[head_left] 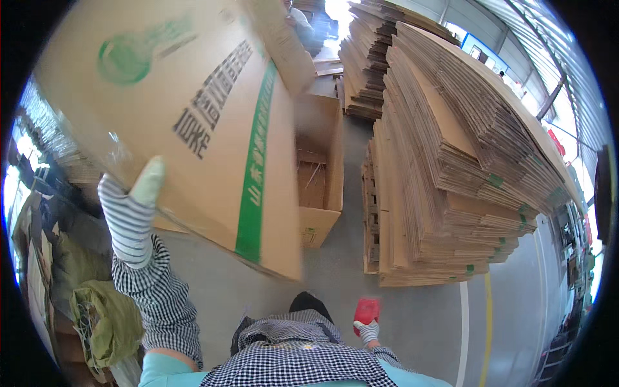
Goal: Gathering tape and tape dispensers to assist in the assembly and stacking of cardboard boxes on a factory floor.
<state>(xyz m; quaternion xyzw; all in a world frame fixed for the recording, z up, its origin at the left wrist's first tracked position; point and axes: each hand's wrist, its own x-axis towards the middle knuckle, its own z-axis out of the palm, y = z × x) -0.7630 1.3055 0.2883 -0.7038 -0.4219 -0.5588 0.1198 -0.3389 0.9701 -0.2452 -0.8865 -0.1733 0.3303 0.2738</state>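
A large printed cardboard box (193,155) with a green stripe stands tilted before me at the left. My left hand (132,213), in a striped glove with a pale coated thumb, grips its lower left edge, thumb against the printed face. Shiny clear tape shows near that edge. Low at the right, my right hand (367,331), also gloved, is closed around a red hand-held tool (367,311); blur hides its exact kind. Beyond the printed box sits an open cardboard box (322,222) with a few thin pale strips inside.
Tall stacks of flattened cardboard (445,174) rest on a wooden pallet (371,226) at the right, with another stack (367,64) behind. An olive sack (106,319) lies at lower left. Grey floor (412,322) carries white and yellow lines. Another person (300,24) is at the far top.
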